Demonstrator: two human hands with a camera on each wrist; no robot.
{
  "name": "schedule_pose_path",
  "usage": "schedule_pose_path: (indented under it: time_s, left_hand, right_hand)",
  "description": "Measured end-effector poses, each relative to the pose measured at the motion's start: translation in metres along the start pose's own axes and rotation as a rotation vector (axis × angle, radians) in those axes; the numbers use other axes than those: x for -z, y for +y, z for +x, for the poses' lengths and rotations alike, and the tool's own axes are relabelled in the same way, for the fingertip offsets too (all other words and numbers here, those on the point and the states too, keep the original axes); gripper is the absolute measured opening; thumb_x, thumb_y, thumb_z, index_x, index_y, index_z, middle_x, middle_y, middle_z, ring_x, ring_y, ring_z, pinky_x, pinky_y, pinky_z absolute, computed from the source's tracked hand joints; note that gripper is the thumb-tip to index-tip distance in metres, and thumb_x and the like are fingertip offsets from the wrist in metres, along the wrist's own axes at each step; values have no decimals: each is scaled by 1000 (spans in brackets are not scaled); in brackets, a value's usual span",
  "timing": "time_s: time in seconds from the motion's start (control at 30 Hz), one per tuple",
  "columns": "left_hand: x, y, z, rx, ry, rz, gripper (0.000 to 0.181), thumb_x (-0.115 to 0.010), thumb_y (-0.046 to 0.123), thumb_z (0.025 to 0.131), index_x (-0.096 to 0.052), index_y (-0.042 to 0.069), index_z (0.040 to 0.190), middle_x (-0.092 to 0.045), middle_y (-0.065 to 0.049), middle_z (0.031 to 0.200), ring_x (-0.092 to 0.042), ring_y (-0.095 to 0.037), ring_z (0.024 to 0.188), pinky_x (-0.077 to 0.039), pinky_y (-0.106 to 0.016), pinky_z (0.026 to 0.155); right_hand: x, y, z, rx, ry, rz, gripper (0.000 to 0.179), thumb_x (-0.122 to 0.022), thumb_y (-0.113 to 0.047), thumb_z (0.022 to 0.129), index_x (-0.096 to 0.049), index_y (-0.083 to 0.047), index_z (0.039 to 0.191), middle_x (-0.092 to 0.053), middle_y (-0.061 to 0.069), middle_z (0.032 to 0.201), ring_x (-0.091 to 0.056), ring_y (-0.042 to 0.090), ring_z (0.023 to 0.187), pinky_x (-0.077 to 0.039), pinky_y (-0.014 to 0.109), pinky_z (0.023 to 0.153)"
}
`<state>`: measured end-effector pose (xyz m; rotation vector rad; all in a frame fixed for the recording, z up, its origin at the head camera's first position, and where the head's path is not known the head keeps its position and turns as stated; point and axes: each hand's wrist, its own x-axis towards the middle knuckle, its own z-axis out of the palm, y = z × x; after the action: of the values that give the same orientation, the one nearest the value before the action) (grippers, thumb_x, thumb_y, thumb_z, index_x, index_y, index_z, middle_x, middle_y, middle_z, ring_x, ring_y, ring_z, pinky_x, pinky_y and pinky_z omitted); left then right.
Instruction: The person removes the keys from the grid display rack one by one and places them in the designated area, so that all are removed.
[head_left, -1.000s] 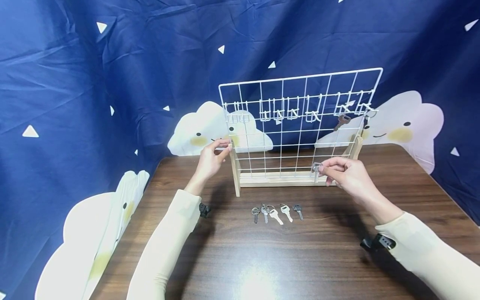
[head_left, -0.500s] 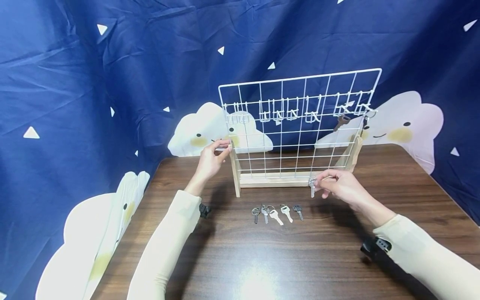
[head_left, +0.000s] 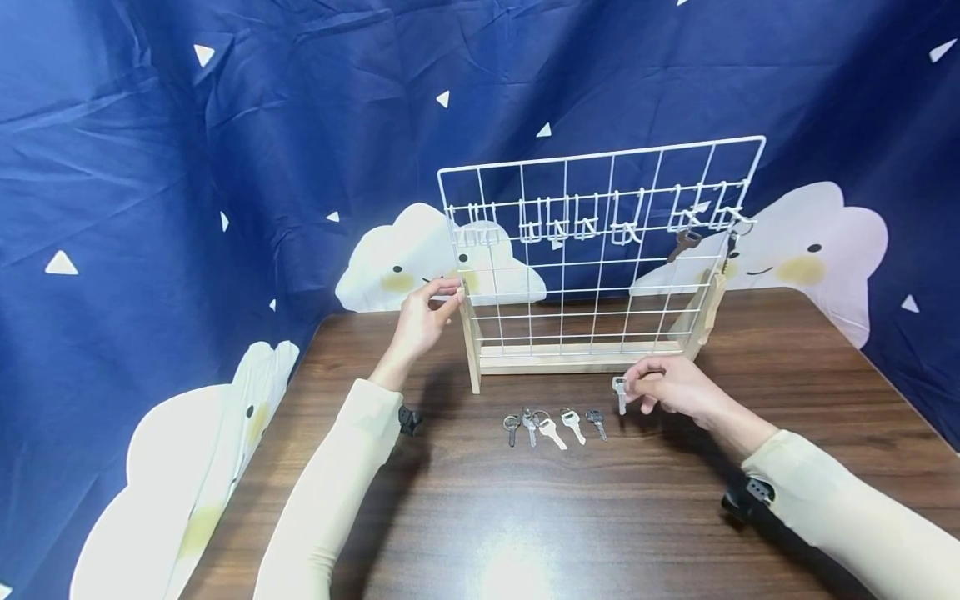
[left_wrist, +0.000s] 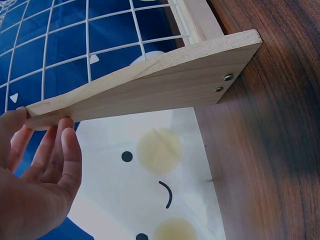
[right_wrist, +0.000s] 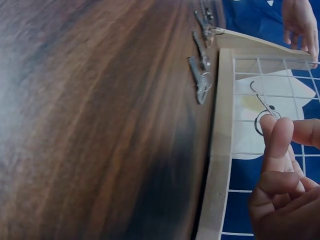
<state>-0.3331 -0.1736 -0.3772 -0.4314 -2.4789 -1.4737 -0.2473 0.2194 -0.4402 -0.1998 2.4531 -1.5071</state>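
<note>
A white wire grid rack with wooden side supports stands on the table, and a row of hooks runs across its upper part. With thumb and fingers my left hand grips the top of the left wooden support. My right hand pinches a silver key in front of the rack's base; its ring shows at the fingertips in the right wrist view. Two keys hang at the right end of the grid, one of them a dark key.
Several keys with rings lie in a row before the rack, among them a white key and a dark key at the right end. Behind the brown wooden table hangs a blue curtain with cloud prints.
My right hand has come down and slightly left from the rack's lower bars, carrying the silver key toward the table in front. My left hand stays on the support.
</note>
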Motion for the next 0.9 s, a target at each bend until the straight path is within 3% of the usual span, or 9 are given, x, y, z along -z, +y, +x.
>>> schedule_pose_path:
  time_s: [0.53, 0.9]
  left_hand:
    - [0, 1, 0, 0, 2, 8, 31, -66, 26, 97, -67, 12, 125, -69, -15, 123, -73, -36, 101, -62, -50, 79]
    - [0, 0, 1, 1, 4, 0, 30, -66, 26, 97, -68, 13, 124, -69, -15, 122, -73, -34, 99, -60, -57, 81]
  right_hand:
    - [-9, 15, 7, -79, -100, -47, 18, -66, -9, 85, -67, 2, 100, -75, 3, 80, -61, 8, 55, -31, 17, 40]
    - [-17, 25, 10, -105, -134, -34, 18, -68, -7, 83, -67, 3, 99, -74, 3, 75, -61, 7, 52, -31, 15, 39]
